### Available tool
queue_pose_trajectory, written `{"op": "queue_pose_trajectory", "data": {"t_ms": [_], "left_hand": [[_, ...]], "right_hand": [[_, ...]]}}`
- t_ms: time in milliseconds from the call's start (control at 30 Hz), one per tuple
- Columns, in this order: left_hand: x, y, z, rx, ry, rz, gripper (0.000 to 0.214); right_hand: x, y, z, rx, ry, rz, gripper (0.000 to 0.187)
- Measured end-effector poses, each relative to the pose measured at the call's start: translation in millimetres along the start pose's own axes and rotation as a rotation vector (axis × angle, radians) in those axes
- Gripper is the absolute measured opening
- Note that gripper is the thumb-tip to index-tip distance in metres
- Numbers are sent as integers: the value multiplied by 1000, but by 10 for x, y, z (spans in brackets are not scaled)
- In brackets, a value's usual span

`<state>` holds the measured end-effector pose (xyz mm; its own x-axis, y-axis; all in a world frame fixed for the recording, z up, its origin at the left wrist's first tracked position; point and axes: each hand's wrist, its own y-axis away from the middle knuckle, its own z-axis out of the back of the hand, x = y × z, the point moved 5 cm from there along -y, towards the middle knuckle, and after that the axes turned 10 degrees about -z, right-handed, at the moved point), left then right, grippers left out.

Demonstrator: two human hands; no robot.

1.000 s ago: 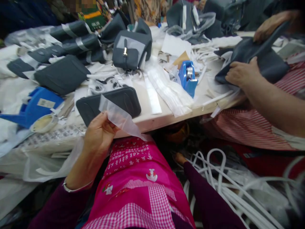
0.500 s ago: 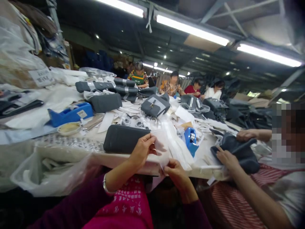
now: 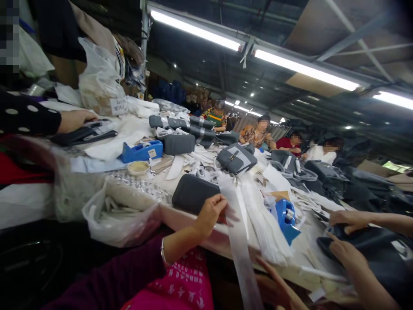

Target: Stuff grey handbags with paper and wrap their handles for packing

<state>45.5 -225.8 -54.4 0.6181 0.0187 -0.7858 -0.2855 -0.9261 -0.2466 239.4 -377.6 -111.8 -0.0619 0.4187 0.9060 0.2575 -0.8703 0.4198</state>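
Observation:
My left hand (image 3: 211, 214) pinches the top of a long translucent white strip (image 3: 238, 245), which hangs down over the table edge (image 3: 180, 218). My right hand (image 3: 277, 287) is low at the bottom of the view, fingers apart, close beside the strip's lower part. I cannot see it gripping anything. A dark grey padded bag panel (image 3: 193, 193) lies just beyond my left hand. A bundle of white strips (image 3: 263, 219) lies to the right of the hanging strip.
A co-worker's hands (image 3: 346, 237) work on a dark grey bag (image 3: 371, 254) at right. Another person's hand (image 3: 75, 120) rests on dark pieces at far left. Blue tape dispensers (image 3: 285, 219) stand on the table. A plastic bag (image 3: 119, 226) hangs at the table edge.
The view has swung up and tilted. The strip now hangs at full length from my left hand. My right hand has let go of it and dropped lower.

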Motion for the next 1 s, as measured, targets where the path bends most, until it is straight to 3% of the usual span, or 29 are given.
{"op": "queue_pose_trajectory", "data": {"t_ms": [67, 133, 233, 333, 433, 533, 667, 800, 900, 1000], "left_hand": [[192, 149, -98, 50, -16, 59, 26], [290, 204, -98, 53, -96, 59, 27], [126, 93, 78, 73, -410, -83, 26], [-320, -142, 350, 118, -828, -355, 14], [-708, -437, 674, 125, -1180, -556, 17], [-808, -787, 967, 257, -1441, -577, 31], [-668, -1139, 1203, 562, -1544, -432, 48], [-589, -1269, 1239, 742, -1520, -369, 46], [-568, -1306, 1246, 780, -1514, -333, 44], [-548, -1319, 1257, 790, -1533, -295, 44]], "right_hand": [[161, -248, -200, -55, -128, 194, 100], [309, -472, -353, -126, -192, 310, 106], [637, -674, -334, -279, -53, 371, 80], [1186, -801, 66, -506, 212, 419, 45], [1814, -1076, 713, -782, 338, 572, 48], [2206, -1641, 1406, -1007, 453, 669, 50], [2168, -2522, 2240, -1248, 670, 578, 53], [1887, -3079, 2807, -1350, 793, 388, 58], [1827, -3261, 2979, -1304, 814, 168, 59], [1964, -3163, 2713, -1333, 946, 41, 53]]}}
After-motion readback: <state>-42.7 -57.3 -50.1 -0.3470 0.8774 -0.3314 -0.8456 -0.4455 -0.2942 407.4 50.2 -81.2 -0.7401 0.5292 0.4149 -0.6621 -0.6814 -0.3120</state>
